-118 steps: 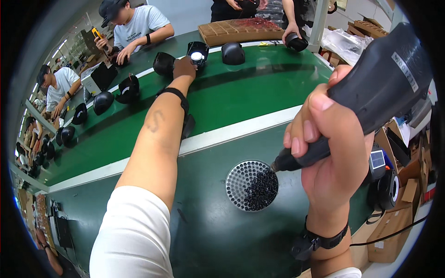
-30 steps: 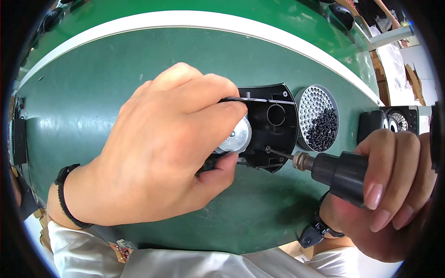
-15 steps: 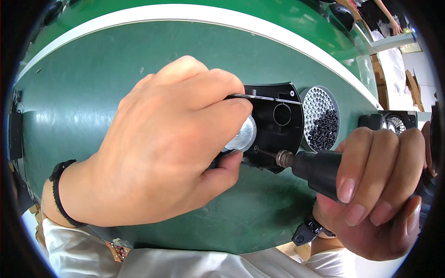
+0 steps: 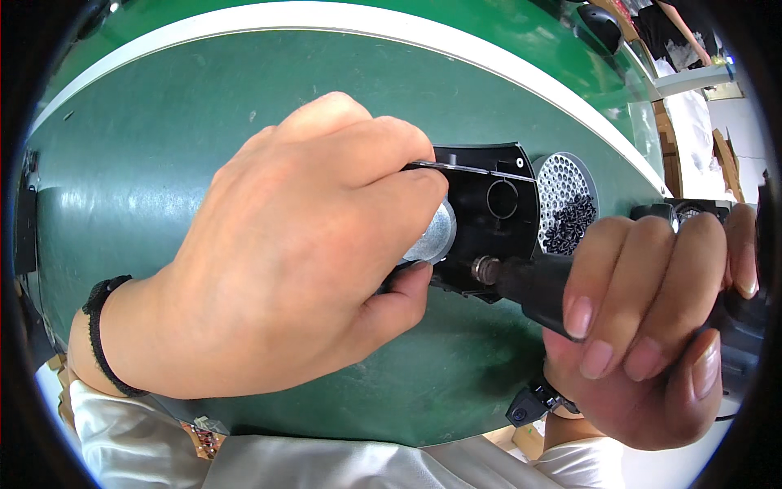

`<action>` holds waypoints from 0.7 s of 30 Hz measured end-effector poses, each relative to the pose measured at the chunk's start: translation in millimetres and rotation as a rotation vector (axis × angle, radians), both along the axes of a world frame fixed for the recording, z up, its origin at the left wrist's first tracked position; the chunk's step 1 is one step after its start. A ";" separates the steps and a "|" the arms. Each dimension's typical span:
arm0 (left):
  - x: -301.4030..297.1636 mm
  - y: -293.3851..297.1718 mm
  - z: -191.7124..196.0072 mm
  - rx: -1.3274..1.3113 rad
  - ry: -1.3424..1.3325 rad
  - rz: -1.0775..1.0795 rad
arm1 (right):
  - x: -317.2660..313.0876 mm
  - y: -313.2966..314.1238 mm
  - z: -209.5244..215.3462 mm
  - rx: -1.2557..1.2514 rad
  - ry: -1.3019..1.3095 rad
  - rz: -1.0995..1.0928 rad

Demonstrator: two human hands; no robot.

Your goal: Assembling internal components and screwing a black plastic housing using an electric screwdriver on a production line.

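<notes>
Left hand [image 4: 301, 244], seen from its back, closed around the left part of a black plastic shell [image 4: 481, 224], the index finger along its upper edge and the thumb below; the shell lies over the middle of the green surface [image 4: 204, 106]. A silver metal disc [image 4: 436, 236] shows inside the shell beside the fingertips, partly covered by them. Right hand [image 4: 639, 301], fingers curled about the black body of a power screwdriver [image 4: 533, 285], whose metal collar stands over the shell's lower right part; the bit's tip cannot be made out. Just right of the shell, a round dish [image 4: 560, 183] with a perforated base holds loose black screws [image 4: 570, 224]. Beyond, a white rail [image 4: 342, 16] borders a brighter green belt [image 4: 521, 49].
</notes>
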State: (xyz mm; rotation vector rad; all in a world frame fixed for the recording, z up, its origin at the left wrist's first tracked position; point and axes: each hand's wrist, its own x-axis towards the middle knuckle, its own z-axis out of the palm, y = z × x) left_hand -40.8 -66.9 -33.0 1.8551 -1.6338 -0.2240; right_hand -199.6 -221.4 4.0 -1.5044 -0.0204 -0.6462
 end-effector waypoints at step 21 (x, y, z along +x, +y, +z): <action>-0.8 2.1 -6.7 0.002 0.005 0.000 | 7.0 -10.3 -7.1 -0.143 -0.032 0.228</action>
